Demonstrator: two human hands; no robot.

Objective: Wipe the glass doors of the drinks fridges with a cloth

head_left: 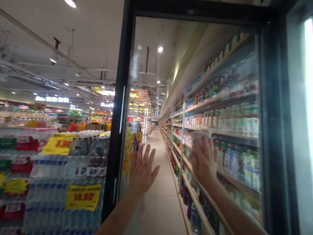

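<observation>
A glass door (117, 114) with a black frame stands swung out in front of me. Against the left part of its pane lies my left hand (142, 171), flat with the fingers spread and nothing in it. On the right part of the pane my right hand (204, 163) presses a pale, crumpled cloth (199, 134) to the glass. The cloth is blurred by motion and partly hidden behind the fingers. Through the pane, shelves of bottles (226, 119) show on the right, and a tiled aisle floor (158, 182) runs off into the distance.
To the left of the door are stacked packs of bottled water (46, 192), with yellow price signs (83, 196) on them. Farther back are more store displays (36, 114). A bright light strip (309, 65) glows at the right edge, past the door frame.
</observation>
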